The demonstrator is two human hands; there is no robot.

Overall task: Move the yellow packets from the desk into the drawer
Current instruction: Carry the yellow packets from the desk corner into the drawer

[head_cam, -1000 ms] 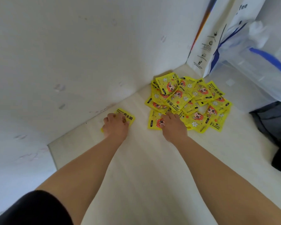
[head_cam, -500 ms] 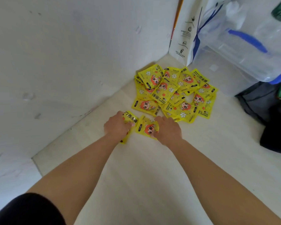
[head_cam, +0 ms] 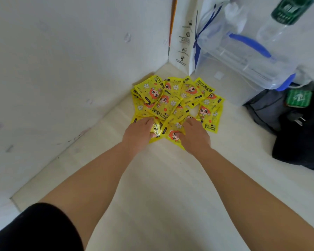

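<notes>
Several yellow packets [head_cam: 172, 101] with a cartoon face lie in an overlapping pile in the back corner of the pale desk [head_cam: 161, 178]. My left hand [head_cam: 137, 135] is at the pile's near left edge, its thumb and fingers pinching one yellow packet [head_cam: 156, 130]. Beside it, my right hand [head_cam: 196, 136] is at the near right edge, thumb pressed on another packet [head_cam: 171, 134] held under its fingers. The two held packets touch each other and the pile. No drawer is in view.
A white wall [head_cam: 62, 69] runs along the desk's left side. Behind the pile stand a white paper bag [head_cam: 183, 42] and a clear plastic box with a blue handle [head_cam: 243, 57]. A green-labelled bottle [head_cam: 286, 13] is above it. A black bag [head_cam: 297, 133] lies at the right.
My left hand slid its single packet rightward from beside the wall up to the pile. My right hand kept its packet and both hands now meet at the pile's near edge.
</notes>
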